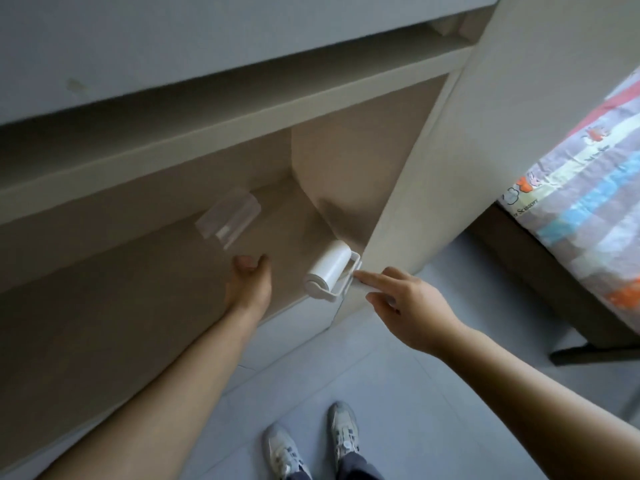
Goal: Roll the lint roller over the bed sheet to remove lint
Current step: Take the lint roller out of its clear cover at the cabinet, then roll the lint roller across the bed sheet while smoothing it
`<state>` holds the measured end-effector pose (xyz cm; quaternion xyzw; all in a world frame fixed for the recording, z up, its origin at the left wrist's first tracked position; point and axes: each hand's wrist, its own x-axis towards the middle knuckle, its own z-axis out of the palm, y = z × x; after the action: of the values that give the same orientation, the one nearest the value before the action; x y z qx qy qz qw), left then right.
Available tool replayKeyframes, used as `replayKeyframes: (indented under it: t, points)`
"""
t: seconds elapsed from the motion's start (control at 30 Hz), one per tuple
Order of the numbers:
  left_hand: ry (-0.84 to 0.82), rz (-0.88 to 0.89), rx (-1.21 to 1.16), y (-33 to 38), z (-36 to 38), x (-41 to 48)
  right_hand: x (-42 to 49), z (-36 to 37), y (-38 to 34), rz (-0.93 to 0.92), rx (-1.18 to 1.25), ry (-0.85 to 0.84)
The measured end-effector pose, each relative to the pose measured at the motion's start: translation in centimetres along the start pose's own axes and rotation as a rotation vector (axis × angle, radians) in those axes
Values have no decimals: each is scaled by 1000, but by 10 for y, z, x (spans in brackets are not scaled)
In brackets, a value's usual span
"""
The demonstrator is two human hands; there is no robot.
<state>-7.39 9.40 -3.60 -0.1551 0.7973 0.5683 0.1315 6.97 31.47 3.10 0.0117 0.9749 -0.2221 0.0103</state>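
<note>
One hand, the right (412, 306), grips the white lint roller (329, 268) by its handle, index finger laid straight along it, with the roll at the front right corner of the open shelf (138, 278). The left hand (249, 282) hovers beside it with relaxed fingers, holding nothing, near what looks like a clear plastic cover (228, 220) lying on the shelf. The patterned bed sheet (588, 188) lies well apart on the right.

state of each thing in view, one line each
lint roller: uncovered, held by its handle at the shelf's edge
right hand: grips the roller's handle
left hand: open, empty, over the shelf
clear cover: off the roller, lying on the shelf
bed sheet: spread out, untouched
</note>
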Motion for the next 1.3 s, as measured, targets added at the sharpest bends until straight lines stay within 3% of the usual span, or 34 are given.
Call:
replayKeyframes:
  t: [0.07, 0.23, 0.43, 0.63, 0.9, 1.3]
  points:
    - [-153, -40, -48, -4, 15, -13, -25, -2, 8, 33, 37, 20]
    - [-603, -18, 151, -2, 60, -69, -93, -5, 42, 190, 116, 90]
    - [-820, 44, 243, 20, 145, -126, -175, -30, 96, 467, 236, 308]
    - [-949, 129, 308, 65, 268, -181, -235, -82, 177, 673, 351, 492]
    - [-1055, 233, 368, 119, 401, -237, -275, -144, 289, 776, 343, 646]
    - [-1101, 243, 356, 199, 621, -181, -200, -227, 480, 866, 244, 663]
